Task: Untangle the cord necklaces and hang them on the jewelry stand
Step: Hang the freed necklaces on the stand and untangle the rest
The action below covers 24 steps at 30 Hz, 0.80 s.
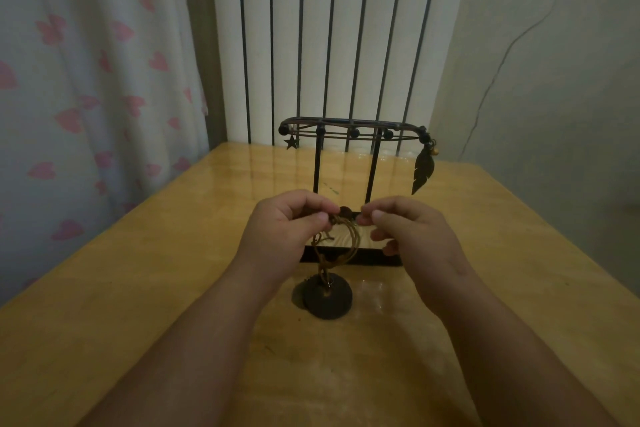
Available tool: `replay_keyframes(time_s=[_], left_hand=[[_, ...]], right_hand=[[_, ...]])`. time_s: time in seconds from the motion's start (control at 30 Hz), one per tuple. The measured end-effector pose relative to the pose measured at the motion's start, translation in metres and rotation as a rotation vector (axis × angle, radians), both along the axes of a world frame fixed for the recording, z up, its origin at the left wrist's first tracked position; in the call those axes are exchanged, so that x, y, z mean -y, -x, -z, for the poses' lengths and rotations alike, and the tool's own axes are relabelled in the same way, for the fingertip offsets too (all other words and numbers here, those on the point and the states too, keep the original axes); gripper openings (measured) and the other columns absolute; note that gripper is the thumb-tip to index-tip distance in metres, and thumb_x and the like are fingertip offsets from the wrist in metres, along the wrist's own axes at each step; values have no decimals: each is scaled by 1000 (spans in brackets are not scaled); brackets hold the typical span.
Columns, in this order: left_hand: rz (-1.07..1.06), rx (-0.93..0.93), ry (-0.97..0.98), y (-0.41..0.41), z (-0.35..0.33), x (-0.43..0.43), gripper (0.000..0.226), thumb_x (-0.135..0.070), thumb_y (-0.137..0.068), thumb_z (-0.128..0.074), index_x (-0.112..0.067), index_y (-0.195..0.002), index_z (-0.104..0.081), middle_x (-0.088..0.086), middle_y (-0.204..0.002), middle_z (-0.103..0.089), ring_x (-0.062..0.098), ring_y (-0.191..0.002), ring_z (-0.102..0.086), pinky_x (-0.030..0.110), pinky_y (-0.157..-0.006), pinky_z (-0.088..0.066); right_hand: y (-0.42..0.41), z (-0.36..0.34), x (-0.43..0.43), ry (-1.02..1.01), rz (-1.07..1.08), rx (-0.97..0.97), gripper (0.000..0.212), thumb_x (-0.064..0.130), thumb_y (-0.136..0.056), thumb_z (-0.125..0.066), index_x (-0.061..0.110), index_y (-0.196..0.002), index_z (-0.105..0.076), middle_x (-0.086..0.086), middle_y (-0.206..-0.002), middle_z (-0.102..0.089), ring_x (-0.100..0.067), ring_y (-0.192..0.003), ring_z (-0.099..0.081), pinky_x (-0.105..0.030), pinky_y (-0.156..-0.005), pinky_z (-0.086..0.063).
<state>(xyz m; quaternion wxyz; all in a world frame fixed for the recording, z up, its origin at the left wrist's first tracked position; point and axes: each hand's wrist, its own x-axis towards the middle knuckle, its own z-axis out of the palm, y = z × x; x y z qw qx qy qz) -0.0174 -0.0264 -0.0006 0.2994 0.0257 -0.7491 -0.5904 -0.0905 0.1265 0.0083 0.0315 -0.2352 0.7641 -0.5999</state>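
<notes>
A black metal jewelry stand (317,166) rises at the middle of the table, its top bar carrying round knobs. From that bar a star charm (291,142) hangs at the left end and a dark feather pendant (422,172) at the right. In front of the stand, my left hand (284,229) and my right hand (405,229) both pinch a tangle of brown cord necklaces (341,230) around a small dark bead. The cords droop down to two dark round disc pendants (327,298) lying on the table.
The yellow wooden table (138,288) stretches to both sides. A white radiator (329,38) stands behind it. A curtain with pink hearts (86,80) hangs at the left, and a pale wall is at the right.
</notes>
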Motion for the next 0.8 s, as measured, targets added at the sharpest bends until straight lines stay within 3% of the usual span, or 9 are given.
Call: replay_keyframes(time_s=[0.17, 0.3, 0.43, 0.63, 0.8], left_hand=[[9, 7, 74, 0, 3, 2, 25, -2, -92, -58, -22, -91, -72, -11, -79, -71, 4, -82, -67, 17, -72, -52], [-20, 44, 24, 1, 3, 3, 19, -4, -92, -60, -20, -98, -68, -9, -66, -66, 3, -72, -65, 12, -63, -49], [-72, 67, 57, 2, 3, 4, 14, -13, -93, -62, -24, -90, -71, -3, -76, -67, 7, -76, -65, 20, -67, -50], [-124, 41, 162, 2, 2, -1, 16, -17, -92, -64, -30, -85, -69, -9, -78, -66, -2, -75, -59, 8, -63, -46], [-111, 45, 156, 1, 1, -2, 16, -15, -91, -65, -29, -86, -70, -14, -77, -66, -8, -77, -60, 5, -62, -44]], right_hand=[[-6, 1, 3, -9, -169, -17, 13, 27, -89, -65, 26, -101, -69, 16, -83, -71, 6, -78, -64, -9, -59, -47], [-3, 1, 0, -55, -101, -23, 14, 29, -91, -62, 23, -82, -71, 0, -79, -71, -13, -78, -68, -30, -73, -54], [-2, -12, -9, -2, -110, 99, 20, 19, -95, -55, 12, -80, -66, 7, -56, -57, -8, -55, -54, -24, -58, -43], [1, -19, -15, -51, -208, 353, 24, 20, -96, -50, 5, -97, -69, 2, -55, -37, -14, -51, -30, -30, -52, -27], [1, -17, -18, -64, -268, 261, 20, 23, -91, -59, 7, -95, -72, 2, -54, -40, -14, -51, -34, -30, -52, -30]])
